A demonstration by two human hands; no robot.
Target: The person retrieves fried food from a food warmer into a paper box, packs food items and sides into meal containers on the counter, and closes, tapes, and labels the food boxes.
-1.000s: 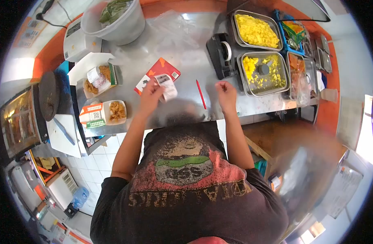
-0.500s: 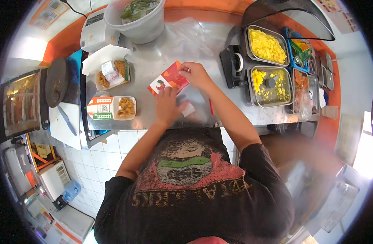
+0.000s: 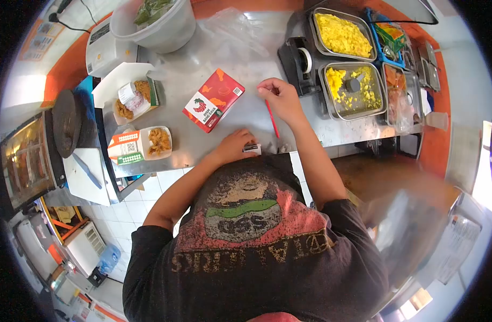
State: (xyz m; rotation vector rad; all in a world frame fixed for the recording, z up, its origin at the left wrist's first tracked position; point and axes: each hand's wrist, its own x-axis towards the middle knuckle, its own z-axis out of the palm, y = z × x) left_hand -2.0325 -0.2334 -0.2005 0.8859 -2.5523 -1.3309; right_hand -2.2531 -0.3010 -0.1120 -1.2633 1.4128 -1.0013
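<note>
A red and white printed food box (image 3: pixel 214 100) lies closed and tilted on the steel counter, with neither hand touching it. At the counter's near edge, my left hand (image 3: pixel 237 146) has its fingers closed on a small white paper slip (image 3: pixel 252 149) with dark print. My right hand (image 3: pixel 282 99) is right of the box, thumb and fingertips curled together. Whatever may be between them is too small to make out. Just below those fingertips, a red pen (image 3: pixel 272 119) lies on the counter.
To the left are two open boxes of fried food (image 3: pixel 141 92) (image 3: pixel 160 141). A white tub (image 3: pixel 165 29) of leaves stands behind. On the right are a black tape dispenser (image 3: pixel 297 64) and steel trays of yellow food (image 3: pixel 343 35) (image 3: pixel 332 110). A knife (image 3: pixel 86 170) rests on a white board.
Both hands have left the red box. My left hand came down to the white slip; my right hand moved right, beside the pen. The view shifted slightly.
</note>
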